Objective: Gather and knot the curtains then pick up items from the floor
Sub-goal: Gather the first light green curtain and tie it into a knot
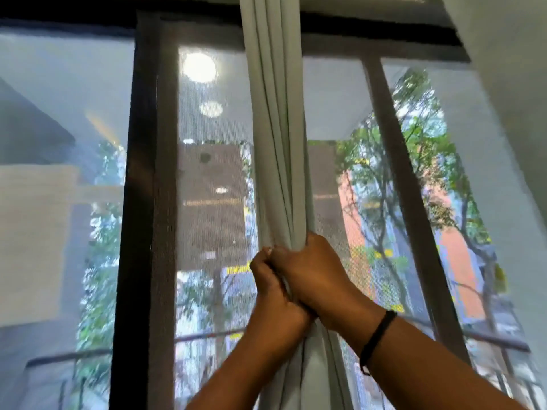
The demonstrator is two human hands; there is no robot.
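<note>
Both hands clench gathered curtain (278, 161): right hand (310, 270) higher, left hand (272, 288) just beneath. Curtain runs vertical; loose tail hangs below grip.

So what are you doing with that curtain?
A person is bunching a pale green curtain into one thick rope in front of a big screened window. Both hands squeeze it at the same spot: the left hand wraps round from the left and the right hand, with a black band on its wrist, grips from the right and partly covers the left. No knot is tied yet. The floor is out of view.
</note>
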